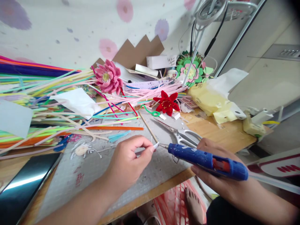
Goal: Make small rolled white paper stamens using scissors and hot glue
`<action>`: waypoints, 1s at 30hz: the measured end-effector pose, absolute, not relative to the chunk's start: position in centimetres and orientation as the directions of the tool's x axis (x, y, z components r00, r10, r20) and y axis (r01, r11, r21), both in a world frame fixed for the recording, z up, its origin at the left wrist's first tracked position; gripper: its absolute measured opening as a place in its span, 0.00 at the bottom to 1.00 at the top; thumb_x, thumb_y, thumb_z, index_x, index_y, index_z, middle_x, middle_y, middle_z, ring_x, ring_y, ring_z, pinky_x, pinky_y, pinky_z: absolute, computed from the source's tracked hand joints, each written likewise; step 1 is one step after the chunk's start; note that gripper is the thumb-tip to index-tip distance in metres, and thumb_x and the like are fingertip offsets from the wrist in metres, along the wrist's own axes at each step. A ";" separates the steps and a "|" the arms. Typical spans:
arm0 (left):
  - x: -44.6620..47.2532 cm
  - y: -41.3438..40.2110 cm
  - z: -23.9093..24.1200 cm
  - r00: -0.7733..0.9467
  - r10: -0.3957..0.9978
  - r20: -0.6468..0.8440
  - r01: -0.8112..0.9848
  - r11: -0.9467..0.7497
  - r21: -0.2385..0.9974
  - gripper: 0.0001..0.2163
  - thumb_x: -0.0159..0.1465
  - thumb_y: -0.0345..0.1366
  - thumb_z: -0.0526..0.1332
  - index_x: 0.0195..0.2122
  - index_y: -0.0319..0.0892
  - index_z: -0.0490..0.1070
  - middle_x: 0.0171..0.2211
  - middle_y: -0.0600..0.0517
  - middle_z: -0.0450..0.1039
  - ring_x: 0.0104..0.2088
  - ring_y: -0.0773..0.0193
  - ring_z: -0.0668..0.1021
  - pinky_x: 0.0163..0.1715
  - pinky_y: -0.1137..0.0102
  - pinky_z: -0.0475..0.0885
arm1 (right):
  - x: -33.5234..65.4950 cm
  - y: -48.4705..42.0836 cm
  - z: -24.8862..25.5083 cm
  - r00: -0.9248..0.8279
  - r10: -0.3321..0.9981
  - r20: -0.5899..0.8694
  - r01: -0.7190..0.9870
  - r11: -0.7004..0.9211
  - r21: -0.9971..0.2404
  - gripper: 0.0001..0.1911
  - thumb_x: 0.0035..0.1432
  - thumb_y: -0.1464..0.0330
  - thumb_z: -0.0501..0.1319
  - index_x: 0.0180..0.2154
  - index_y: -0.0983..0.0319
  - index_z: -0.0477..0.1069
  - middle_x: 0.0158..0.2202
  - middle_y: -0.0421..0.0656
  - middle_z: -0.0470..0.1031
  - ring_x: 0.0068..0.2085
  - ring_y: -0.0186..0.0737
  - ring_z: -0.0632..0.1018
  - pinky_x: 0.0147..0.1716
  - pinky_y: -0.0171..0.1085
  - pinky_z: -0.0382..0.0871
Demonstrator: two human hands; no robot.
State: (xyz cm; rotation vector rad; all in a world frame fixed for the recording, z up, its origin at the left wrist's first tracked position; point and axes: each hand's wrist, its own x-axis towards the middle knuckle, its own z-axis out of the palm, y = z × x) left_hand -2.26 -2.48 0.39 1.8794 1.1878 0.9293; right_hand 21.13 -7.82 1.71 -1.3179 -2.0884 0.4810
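My left hand (126, 161) pinches a small white piece (156, 145) between thumb and fingertips, just above the grey cutting mat (93, 181). My right hand (227, 189) is wrapped round a blue hot glue gun (187, 154) with a clear glue stick (276, 181) coming out of its back. The gun's thin nozzle points left, at or very near the white piece; whether they touch I cannot tell. Beyond the gun lie silver scissors (182, 136), and a thin wooden stick (148, 126) rests behind my left fingertips. A cream bobble with white strands (82, 150) lies left of my left hand.
Bundles of coloured pipe cleaners (53, 125) cover the left and back. A red flower (167, 103), a pink flower (107, 76) and a yellow tissue pack (207, 100) stand further back. A phone (28, 184) lies at the left. The table's front edge (150, 198) runs below my hands.
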 end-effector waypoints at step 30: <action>-2.2 -2.3 -0.1 0.366 0.918 0.154 0.382 -0.299 0.874 0.08 0.61 0.37 0.57 0.27 0.42 0.71 0.27 0.53 0.73 0.30 0.64 0.74 0.32 0.70 0.67 | 21.7 -8.5 2.1 -0.357 0.900 0.250 0.719 0.436 -0.542 0.09 0.59 0.71 0.55 0.26 0.59 0.61 0.25 0.40 0.65 0.29 0.37 0.68 0.27 0.37 0.64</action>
